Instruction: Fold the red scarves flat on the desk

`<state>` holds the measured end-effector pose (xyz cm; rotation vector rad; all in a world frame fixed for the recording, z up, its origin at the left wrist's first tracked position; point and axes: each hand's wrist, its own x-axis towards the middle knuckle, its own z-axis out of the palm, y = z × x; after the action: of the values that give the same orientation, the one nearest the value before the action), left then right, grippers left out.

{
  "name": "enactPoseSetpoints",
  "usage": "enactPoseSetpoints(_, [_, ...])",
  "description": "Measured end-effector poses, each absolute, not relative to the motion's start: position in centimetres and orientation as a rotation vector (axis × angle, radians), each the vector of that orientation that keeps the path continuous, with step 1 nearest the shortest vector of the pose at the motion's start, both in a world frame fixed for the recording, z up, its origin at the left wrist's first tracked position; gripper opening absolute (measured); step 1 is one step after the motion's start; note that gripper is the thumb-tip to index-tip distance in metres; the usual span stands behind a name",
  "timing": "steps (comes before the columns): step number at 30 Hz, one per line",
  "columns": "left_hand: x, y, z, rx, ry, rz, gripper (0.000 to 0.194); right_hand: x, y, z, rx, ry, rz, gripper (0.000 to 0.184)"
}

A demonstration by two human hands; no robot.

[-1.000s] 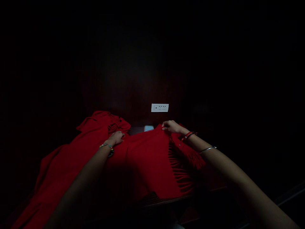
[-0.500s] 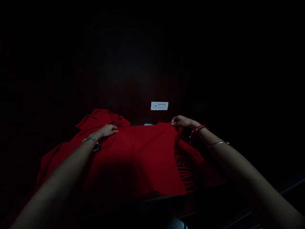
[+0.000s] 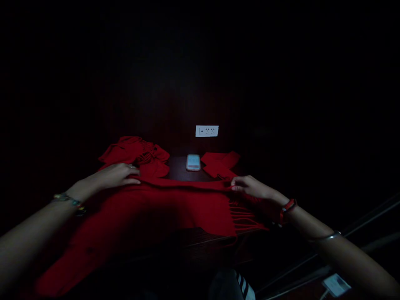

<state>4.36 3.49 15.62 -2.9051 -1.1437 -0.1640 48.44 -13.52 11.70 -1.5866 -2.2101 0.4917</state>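
A red fringed scarf [image 3: 200, 208] lies spread over a dark tabletop, its fringe hanging at the right end. My left hand [image 3: 120, 175], a beaded bracelet at its wrist, holds the far edge on the left, fingers closed on the cloth. At the right end of that edge, my right hand [image 3: 246, 185] pinches the cloth near the fringe. Between the hands the far edge is raised and turned toward me. Beyond it lie a bunched red cloth [image 3: 134, 152] at left and a folded red cloth [image 3: 220, 162] at right.
A small pale rectangular object [image 3: 193, 162] lies on the table behind the scarf. On the dark wall is a white socket plate [image 3: 206, 131]. The table's near edge [image 3: 206, 241] shows below the scarf. A white device with a cord [image 3: 336, 285] is low at right.
Both hands have drawn the scarf's far edge toward me and turned it over. This uncovers the pale object and the folded red cloth behind. My view has shifted slightly.
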Motion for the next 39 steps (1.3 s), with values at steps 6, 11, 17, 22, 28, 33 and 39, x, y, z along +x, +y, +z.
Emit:
enactPoseSetpoints(6, [3.0,0.4,13.4,-2.936,-1.277,0.374,0.019,45.5,-17.2,8.6,-1.392,-2.575,0.826,0.016])
enactPoseSetpoints(11, [4.6,-0.5,14.2,-3.161,-1.545,0.639,0.042,45.6,-15.0,9.0,-1.427,-2.601,0.924,0.025])
enactPoseSetpoints(17, [10.5,1.8,13.4,-3.123,-1.169,0.027,0.040,45.0,-10.0,8.8,-1.876,-2.366,0.304,0.024])
enactPoseSetpoints(22, [13.1,4.7,8.9,-3.110,-1.389,0.088,0.045,44.6,-7.7,7.2,-2.066,-2.389,0.362,0.020])
enactPoseSetpoints(28, [12.6,5.0,7.9,-3.435,-1.445,0.039,0.043,46.0,-7.6,8.1,-1.950,-2.419,0.553,0.014])
enactPoseSetpoints(33, [11.8,3.3,10.1,-3.524,-1.541,-0.189,0.037,47.7,-8.3,10.4,-1.578,-2.199,0.806,0.021])
enactPoseSetpoints(39, [11.4,1.9,11.7,-3.718,-1.422,0.050,0.048,49.1,-10.2,15.0,-1.485,-2.236,0.898,0.030])
